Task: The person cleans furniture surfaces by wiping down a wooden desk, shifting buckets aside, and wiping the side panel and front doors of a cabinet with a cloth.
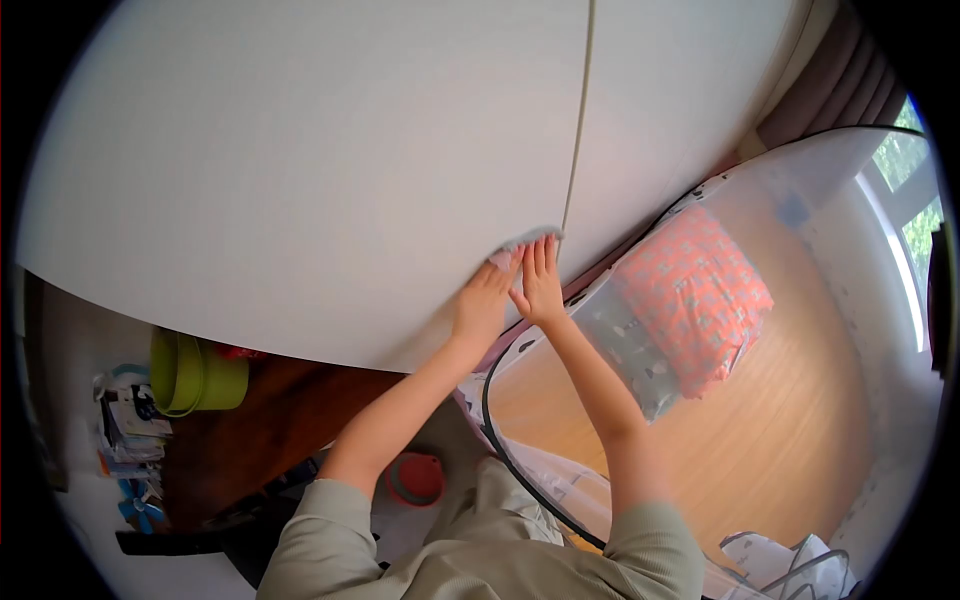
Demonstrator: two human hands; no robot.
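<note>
A grey cloth (530,238) with a pinkish part lies against a large white panel (330,170), just beside the dark vertical seam. My left hand (484,300) reaches up to the cloth, its fingertips over the pinkish, bunched part, keeping it against the panel. Close by on the right, my right hand (543,288) lies flat with fingers stretched out, their tips over the cloth's lower edge. The two hands nearly touch at the fingers. Part of the cloth is hidden under them.
A mesh tent with a black rim (490,410) stands at right, holding a pink patterned bundle (695,300) and a grey patterned cover (640,360). At lower left are a green bin (215,378) and stacked papers (130,430). A red basin (415,479) sits on the floor.
</note>
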